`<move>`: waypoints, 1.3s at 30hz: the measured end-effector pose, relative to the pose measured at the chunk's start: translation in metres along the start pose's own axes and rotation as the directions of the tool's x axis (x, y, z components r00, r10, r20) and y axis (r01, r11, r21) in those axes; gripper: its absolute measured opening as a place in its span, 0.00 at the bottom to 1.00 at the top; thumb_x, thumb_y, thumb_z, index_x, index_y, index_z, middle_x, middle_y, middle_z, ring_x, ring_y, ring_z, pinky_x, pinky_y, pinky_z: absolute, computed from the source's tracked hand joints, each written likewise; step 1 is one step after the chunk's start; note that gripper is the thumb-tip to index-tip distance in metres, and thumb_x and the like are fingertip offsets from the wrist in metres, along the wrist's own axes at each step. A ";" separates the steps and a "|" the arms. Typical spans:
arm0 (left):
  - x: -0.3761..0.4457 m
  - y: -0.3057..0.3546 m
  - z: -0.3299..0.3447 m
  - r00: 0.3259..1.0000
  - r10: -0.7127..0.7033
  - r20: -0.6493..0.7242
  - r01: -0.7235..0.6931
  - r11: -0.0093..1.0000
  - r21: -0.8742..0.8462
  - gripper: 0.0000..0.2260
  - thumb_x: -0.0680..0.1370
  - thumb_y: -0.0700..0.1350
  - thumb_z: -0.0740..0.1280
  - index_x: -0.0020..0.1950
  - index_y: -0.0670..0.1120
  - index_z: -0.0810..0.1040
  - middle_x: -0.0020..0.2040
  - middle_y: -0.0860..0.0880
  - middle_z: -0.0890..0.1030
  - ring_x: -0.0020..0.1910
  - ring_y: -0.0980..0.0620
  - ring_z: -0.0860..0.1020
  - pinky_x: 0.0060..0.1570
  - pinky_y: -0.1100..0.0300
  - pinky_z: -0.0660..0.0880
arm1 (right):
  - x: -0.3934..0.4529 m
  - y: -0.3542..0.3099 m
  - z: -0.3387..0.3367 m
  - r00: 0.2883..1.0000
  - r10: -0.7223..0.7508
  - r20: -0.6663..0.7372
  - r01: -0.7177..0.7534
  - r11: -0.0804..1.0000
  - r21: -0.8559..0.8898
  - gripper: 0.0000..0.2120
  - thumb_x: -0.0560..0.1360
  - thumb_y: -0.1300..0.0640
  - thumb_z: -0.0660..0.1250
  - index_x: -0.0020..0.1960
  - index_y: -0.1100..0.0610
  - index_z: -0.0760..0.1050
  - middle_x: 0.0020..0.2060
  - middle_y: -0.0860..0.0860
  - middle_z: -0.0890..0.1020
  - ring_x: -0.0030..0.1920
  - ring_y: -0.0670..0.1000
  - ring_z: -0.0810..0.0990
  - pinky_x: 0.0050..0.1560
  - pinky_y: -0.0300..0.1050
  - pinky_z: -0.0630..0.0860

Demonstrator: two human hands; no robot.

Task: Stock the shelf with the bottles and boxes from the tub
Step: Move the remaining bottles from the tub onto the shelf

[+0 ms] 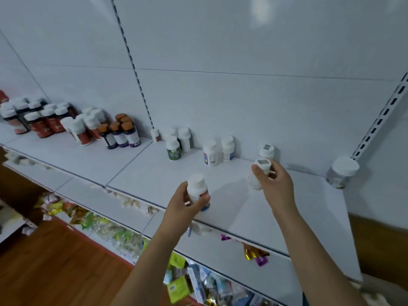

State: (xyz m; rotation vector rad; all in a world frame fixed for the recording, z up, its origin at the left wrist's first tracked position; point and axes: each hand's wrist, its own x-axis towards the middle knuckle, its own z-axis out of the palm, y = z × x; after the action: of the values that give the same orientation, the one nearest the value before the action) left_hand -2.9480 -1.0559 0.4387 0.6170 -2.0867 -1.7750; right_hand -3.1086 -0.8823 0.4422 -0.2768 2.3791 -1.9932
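My left hand (180, 208) grips a white bottle (197, 189) with a white cap, held upright just above the front part of the white shelf (136, 171). My right hand (277, 184) holds a second white bottle (259, 171) with a grey square on its cap, tilted, close in front of a matching bottle (267, 151) that stands against the back wall. The tub is out of view.
Along the back of the shelf stand two white bottles (217, 152), a green-labelled bottle (173, 149), orange-capped dark bottles (120, 133) and several red-labelled ones (39, 120). A clear jar (341, 172) stands at the far right. Lower shelves hold coloured packets (176, 286).
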 end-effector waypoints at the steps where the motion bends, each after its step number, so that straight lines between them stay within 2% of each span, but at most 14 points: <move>1: 0.011 -0.001 -0.005 1.000 -0.005 0.019 0.004 1.000 0.011 0.12 0.75 0.44 0.73 0.56 0.54 0.76 0.51 0.53 0.82 0.48 0.62 0.80 0.44 0.71 0.75 | 0.009 0.003 0.005 0.999 -0.013 -0.040 0.011 0.999 -0.031 0.13 0.74 0.47 0.72 0.58 0.47 0.78 0.48 0.43 0.81 0.49 0.46 0.80 0.50 0.43 0.76; 6: 0.052 -0.020 -0.019 0.993 -0.009 0.115 0.002 0.998 0.055 0.16 0.74 0.43 0.74 0.59 0.55 0.75 0.53 0.53 0.82 0.49 0.62 0.80 0.47 0.69 0.76 | 0.032 0.030 0.012 0.970 -0.094 -0.224 0.044 0.975 -0.218 0.16 0.74 0.47 0.72 0.58 0.51 0.77 0.46 0.45 0.81 0.46 0.48 0.79 0.45 0.40 0.72; 9: 0.066 -0.031 -0.021 0.986 0.002 0.167 -0.018 0.995 0.094 0.17 0.74 0.43 0.74 0.60 0.54 0.75 0.53 0.54 0.82 0.49 0.61 0.80 0.48 0.70 0.75 | 0.037 0.041 0.008 0.964 -0.110 -0.242 0.042 0.962 -0.270 0.12 0.75 0.50 0.72 0.56 0.52 0.77 0.44 0.45 0.80 0.47 0.50 0.80 0.41 0.33 0.70; 12: 0.079 -0.034 -0.019 0.971 0.044 0.235 -0.073 0.991 0.114 0.16 0.74 0.41 0.74 0.58 0.53 0.75 0.51 0.55 0.82 0.48 0.61 0.80 0.46 0.72 0.74 | 0.041 0.039 0.008 0.979 -0.037 -0.200 -0.014 0.969 -0.246 0.23 0.76 0.54 0.71 0.69 0.55 0.72 0.54 0.45 0.80 0.56 0.48 0.79 0.46 0.23 0.67; 14: 0.089 -0.035 -0.016 0.951 0.086 0.298 -0.136 0.979 0.152 0.16 0.74 0.44 0.74 0.58 0.54 0.74 0.50 0.57 0.81 0.49 0.60 0.79 0.47 0.72 0.72 | 0.034 0.038 0.012 0.974 -0.005 -0.226 -0.067 0.948 -0.311 0.34 0.75 0.55 0.72 0.76 0.59 0.62 0.66 0.51 0.75 0.66 0.51 0.73 0.58 0.30 0.66; 16: 0.098 -0.038 -0.017 0.922 0.142 0.361 -0.244 0.936 0.254 0.16 0.75 0.49 0.73 0.59 0.57 0.73 0.51 0.61 0.80 0.50 0.63 0.77 0.48 0.73 0.70 | 0.011 0.040 0.022 0.945 -0.078 -0.318 -0.061 0.913 -0.404 0.34 0.75 0.55 0.72 0.76 0.60 0.61 0.70 0.57 0.71 0.70 0.57 0.69 0.65 0.41 0.63; 19: 0.113 -0.050 -0.032 0.863 0.241 0.444 -0.451 0.764 0.461 0.18 0.73 0.59 0.70 0.62 0.58 0.74 0.57 0.61 0.79 0.56 0.63 0.75 0.56 0.69 0.69 | -0.038 0.037 0.052 0.916 -0.153 -0.372 0.012 0.935 -0.356 0.24 0.76 0.55 0.70 0.70 0.56 0.69 0.64 0.52 0.74 0.65 0.54 0.73 0.67 0.46 0.69; 21: 0.122 -0.064 -0.051 0.822 0.256 0.508 -0.549 0.591 0.590 0.30 0.72 0.68 0.64 0.70 0.53 0.72 0.68 0.56 0.75 0.66 0.56 0.72 0.66 0.63 0.66 | -0.061 0.037 0.075 0.962 -0.127 -0.241 0.051 0.952 -0.301 0.22 0.76 0.53 0.70 0.68 0.52 0.71 0.59 0.46 0.74 0.61 0.48 0.75 0.64 0.49 0.73; 24: 0.139 -0.079 -0.089 0.841 0.272 0.467 -0.539 0.494 0.683 0.34 0.73 0.70 0.57 0.73 0.52 0.70 0.74 0.56 0.69 0.72 0.55 0.66 0.71 0.58 0.61 | -0.065 0.038 0.102 0.996 -0.091 -0.022 0.082 0.959 -0.273 0.29 0.74 0.46 0.71 0.72 0.50 0.67 0.62 0.41 0.71 0.64 0.43 0.72 0.65 0.44 0.71; 28: 0.155 -0.088 -0.118 0.891 0.295 0.344 -0.452 0.515 0.729 0.30 0.75 0.66 0.55 0.70 0.50 0.73 0.71 0.53 0.72 0.69 0.52 0.69 0.68 0.60 0.62 | -0.048 0.038 0.124 0.991 -0.062 0.116 0.100 0.927 -0.361 0.37 0.71 0.44 0.74 0.74 0.51 0.64 0.64 0.44 0.73 0.62 0.44 0.72 0.64 0.43 0.70; 31: 0.156 -0.091 -0.117 0.894 0.312 0.322 -0.444 0.512 0.735 0.29 0.75 0.63 0.55 0.70 0.49 0.74 0.70 0.53 0.73 0.68 0.52 0.70 0.67 0.62 0.61 | -0.034 0.031 0.131 0.987 -0.080 0.139 0.120 0.945 -0.306 0.23 0.69 0.52 0.77 0.61 0.49 0.73 0.48 0.43 0.80 0.48 0.43 0.78 0.53 0.42 0.77; 34: 0.156 -0.091 -0.116 0.893 0.323 0.313 -0.443 0.513 0.735 0.28 0.75 0.62 0.56 0.69 0.48 0.74 0.70 0.53 0.73 0.68 0.53 0.70 0.66 0.62 0.62 | -0.013 0.023 0.127 0.986 -0.163 -0.023 0.153 0.959 -0.239 0.17 0.68 0.57 0.78 0.51 0.49 0.74 0.38 0.42 0.80 0.42 0.41 0.79 0.45 0.29 0.73; 36: 0.156 -0.091 -0.117 0.888 0.339 0.311 -0.452 0.515 0.728 0.27 0.76 0.61 0.57 0.68 0.48 0.75 0.69 0.53 0.74 0.67 0.53 0.70 0.66 0.62 0.62 | 0.006 0.017 0.122 0.963 -0.218 -0.160 0.183 0.960 -0.211 0.16 0.68 0.58 0.77 0.51 0.51 0.73 0.38 0.42 0.80 0.42 0.39 0.79 0.45 0.27 0.71; 39: 0.156 -0.091 -0.117 0.882 0.345 0.320 -0.462 0.506 0.728 0.26 0.76 0.61 0.57 0.68 0.49 0.75 0.69 0.53 0.74 0.67 0.53 0.71 0.66 0.63 0.62 | 0.031 0.020 0.117 0.964 -0.207 -0.169 0.161 0.954 -0.251 0.17 0.70 0.55 0.76 0.55 0.52 0.73 0.42 0.42 0.80 0.45 0.38 0.78 0.44 0.26 0.70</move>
State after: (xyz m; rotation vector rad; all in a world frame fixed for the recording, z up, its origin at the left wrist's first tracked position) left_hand -3.0105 -1.2481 0.3641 0.1373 -2.7917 -0.5578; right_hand -3.1261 -0.9980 0.4047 -0.3375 2.8166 -1.8858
